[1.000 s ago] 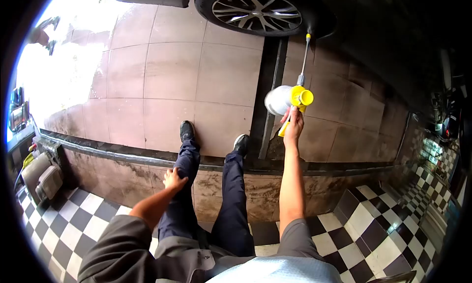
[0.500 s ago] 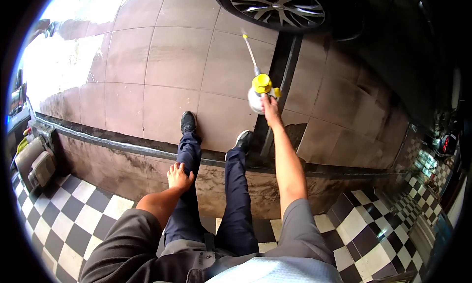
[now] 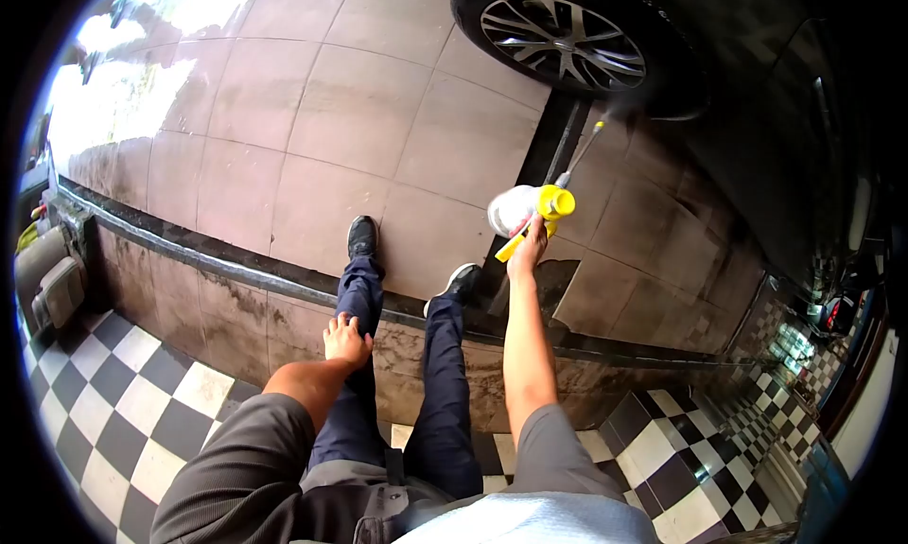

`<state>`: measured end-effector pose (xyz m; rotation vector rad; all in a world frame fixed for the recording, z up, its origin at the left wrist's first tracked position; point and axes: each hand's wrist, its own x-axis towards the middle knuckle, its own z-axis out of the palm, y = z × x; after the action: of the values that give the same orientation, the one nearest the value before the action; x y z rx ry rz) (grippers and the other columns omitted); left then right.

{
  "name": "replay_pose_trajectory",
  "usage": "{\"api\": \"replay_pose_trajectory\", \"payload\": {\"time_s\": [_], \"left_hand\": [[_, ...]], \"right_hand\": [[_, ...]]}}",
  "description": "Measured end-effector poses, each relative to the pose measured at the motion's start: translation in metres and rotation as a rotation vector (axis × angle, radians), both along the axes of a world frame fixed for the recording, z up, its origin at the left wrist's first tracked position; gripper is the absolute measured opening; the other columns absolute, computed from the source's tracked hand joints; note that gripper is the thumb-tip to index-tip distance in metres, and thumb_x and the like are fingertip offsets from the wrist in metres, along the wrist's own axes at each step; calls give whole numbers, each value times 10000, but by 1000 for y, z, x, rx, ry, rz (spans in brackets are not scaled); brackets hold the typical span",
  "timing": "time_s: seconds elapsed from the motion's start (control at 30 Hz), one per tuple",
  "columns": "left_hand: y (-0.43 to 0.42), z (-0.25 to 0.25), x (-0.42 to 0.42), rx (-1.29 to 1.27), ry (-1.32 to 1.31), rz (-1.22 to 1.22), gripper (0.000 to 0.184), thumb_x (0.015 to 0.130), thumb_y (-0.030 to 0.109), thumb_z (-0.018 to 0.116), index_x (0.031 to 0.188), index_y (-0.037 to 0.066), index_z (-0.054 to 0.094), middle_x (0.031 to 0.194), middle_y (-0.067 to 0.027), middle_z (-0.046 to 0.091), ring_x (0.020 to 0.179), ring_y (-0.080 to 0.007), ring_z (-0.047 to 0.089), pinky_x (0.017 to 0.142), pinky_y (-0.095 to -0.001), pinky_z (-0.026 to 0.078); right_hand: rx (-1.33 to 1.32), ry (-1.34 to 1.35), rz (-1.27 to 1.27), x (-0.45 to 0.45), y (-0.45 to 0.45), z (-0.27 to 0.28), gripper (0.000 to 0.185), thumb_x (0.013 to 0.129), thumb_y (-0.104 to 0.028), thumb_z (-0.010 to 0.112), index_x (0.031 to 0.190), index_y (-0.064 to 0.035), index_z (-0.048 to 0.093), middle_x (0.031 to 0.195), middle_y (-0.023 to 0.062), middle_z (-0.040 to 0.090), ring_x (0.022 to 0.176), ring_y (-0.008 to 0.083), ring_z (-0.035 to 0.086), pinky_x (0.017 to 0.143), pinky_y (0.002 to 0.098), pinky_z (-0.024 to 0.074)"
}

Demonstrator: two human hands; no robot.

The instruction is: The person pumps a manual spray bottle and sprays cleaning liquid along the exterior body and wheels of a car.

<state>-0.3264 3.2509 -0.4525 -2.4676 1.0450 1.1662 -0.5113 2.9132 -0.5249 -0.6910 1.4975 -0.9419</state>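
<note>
My right hand [image 3: 530, 248] is wrapped around the handle of a pump sprayer [image 3: 514, 209] with a white bottle and a yellow top. The bottle is tilted, and its thin wand reaches up and right to a yellow nozzle. A faint mist hangs at the nozzle, close to the lower edge of a car wheel [image 3: 565, 44] with a black tyre and silver spokes. My left hand [image 3: 347, 342] rests on the leg of my dark trousers at about the knee, its fingers apart and holding nothing.
Both of my shoes [image 3: 362, 237] are on the pinkish floor tiles [image 3: 350, 109], beyond a raised edge [image 3: 218, 274]. Black-and-white checkered tiles [image 3: 142, 407] lie lower, nearer me. A dark strip [image 3: 553, 147] crosses the floor below the wheel. Checkered steps [image 3: 676, 449] stand at right.
The sprayer has swung right, its nozzle now near the wheel's lower right instead of pointing up-left over the tiles. My view has shifted slightly. The left hand stays on my leg.
</note>
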Motion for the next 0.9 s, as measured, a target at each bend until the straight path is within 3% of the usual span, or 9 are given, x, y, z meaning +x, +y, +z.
{"api": "replay_pose_trajectory", "payload": {"time_s": [0.03, 0.17, 0.23, 0.33, 0.43, 0.6, 0.7, 0.83, 0.9], "left_hand": [[-1, 3, 1, 2, -5, -7, 444, 735, 320, 623, 1093, 63, 567, 1275, -147, 474, 1164, -314, 434, 941, -439, 367], [4, 1, 2, 2, 2, -1, 425, 736, 316, 624, 1073, 63, 568, 1294, -149, 465, 1169, -315, 433, 941, -443, 368], [1, 3, 6, 33, 7, -6, 460, 731, 320, 629, 1110, 65, 569, 1290, -152, 466, 1173, -319, 433, 940, -444, 380], [4, 1, 5, 66, 23, -4, 466, 741, 329, 623, 1118, 61, 564, 1310, -151, 455, 1190, -319, 421, 952, -448, 367], [0, 3, 3, 88, 22, -17, 473, 743, 340, 623, 1120, 59, 567, 1316, -153, 450, 1200, -321, 413, 957, -451, 363], [-2, 7, 1, 67, -4, -31, 476, 743, 342, 627, 1118, 54, 570, 1310, -154, 455, 1193, -322, 413, 971, -452, 351], [0, 7, 4, 54, 13, -27, 464, 740, 330, 629, 1107, 53, 576, 1313, -160, 454, 1193, -326, 411, 970, -455, 348], [6, 0, 0, 28, -4, -27, 453, 740, 332, 629, 1097, 58, 582, 1311, -162, 458, 1194, -324, 409, 965, -458, 351], [5, 1, 0, 33, -6, -21, 450, 739, 330, 631, 1097, 60, 584, 1314, -159, 454, 1198, -324, 404, 965, -456, 351]], "right_hand": [[6, 135, 48, 4, -6, -13, 325, 944, -387, 492, 855, -78, 538, 673, -22, 485, 552, 92, 470, 516, 246, 402], [154, 189, 387, 8, -21, -38, 359, 935, -399, 505, 830, -59, 559, 617, -44, 452, 466, 61, 407, 443, 215, 362], [120, 172, 466, 10, -21, -17, 361, 930, -396, 520, 876, -44, 581, 672, -36, 498, 545, 53, 453, 515, 195, 397], [-35, -22, 346, 14, -8, 22, 338, 949, -366, 489, 959, -42, 585, 784, 3, 553, 672, 83, 520, 615, 233, 451], [-138, -139, 174, 22, 2, 32, 309, 959, -375, 461, 967, -79, 548, 785, 12, 542, 662, 113, 523, 631, 268, 455], [46, -9, -45, 51, -9, -3, 390, 945, -449, 449, 867, -71, 505, 675, -5, 480, 563, 108, 459, 552, 254, 408], [109, 153, 144, 65, -21, -25, 381, 919, -452, 513, 770, -101, 516, 570, -57, 441, 437, 58, 402, 412, 206, 335], [-16, 259, 500, 75, -16, -31, 389, 924, -423, 517, 809, -55, 573, 625, -49, 484, 489, 37, 430, 445, 194, 381], [26, 74, 516, 93, -18, 41, 378, 939, -393, 499, 858, -33, 585, 662, -33, 507, 535, 42, 456, 486, 188, 399]]}}
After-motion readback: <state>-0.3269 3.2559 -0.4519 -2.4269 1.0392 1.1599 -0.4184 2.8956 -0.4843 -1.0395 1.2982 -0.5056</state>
